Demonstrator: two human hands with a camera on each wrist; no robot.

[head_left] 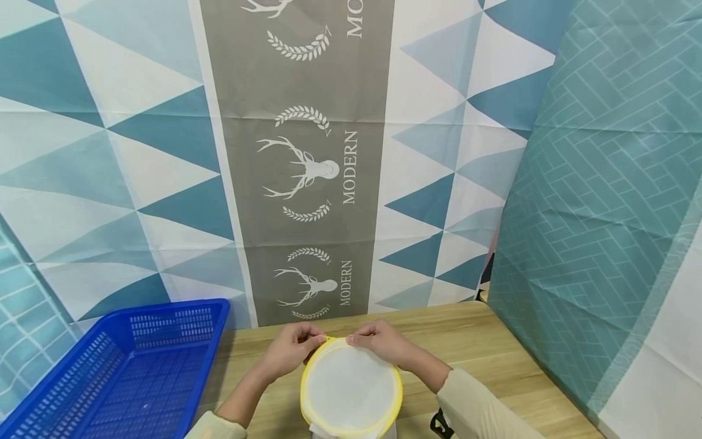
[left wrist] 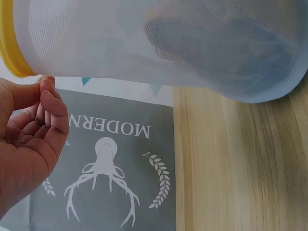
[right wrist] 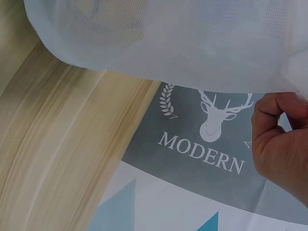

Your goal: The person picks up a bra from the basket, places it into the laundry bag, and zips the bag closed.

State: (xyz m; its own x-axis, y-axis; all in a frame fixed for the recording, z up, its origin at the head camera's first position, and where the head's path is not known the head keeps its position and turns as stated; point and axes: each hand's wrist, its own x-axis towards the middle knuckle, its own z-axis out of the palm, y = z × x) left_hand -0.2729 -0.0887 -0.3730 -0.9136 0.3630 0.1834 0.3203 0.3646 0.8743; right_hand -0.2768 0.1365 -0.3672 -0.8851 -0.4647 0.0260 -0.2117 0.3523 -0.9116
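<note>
Left hand [head_left: 293, 352] pinches bag [head_left: 351, 387] at its yellow rim [head_left: 398, 395], far side; right hand [head_left: 386, 343] pinches the rim just beside it, probably to keep it taut.

Two hands, left [head_left: 293, 350] and right [head_left: 384, 342], show at lower centre of the head view, with two sleeves [head_left: 479, 405] at the bottom edge. There is one cylindrical mesh laundry bag [head_left: 351, 387] at bottom centre; how many items it contains cannot be told. One blue plastic basket [head_left: 172, 329] fills the lower left, and one wooden tabletop [head_left: 439, 335] spans the bottom. Upper centre carries three printed deer heads [head_left: 323, 169], five leaf sprigs [head_left: 306, 213] and three MODERN prints [head_left: 350, 167], the topmost cut off.
</note>
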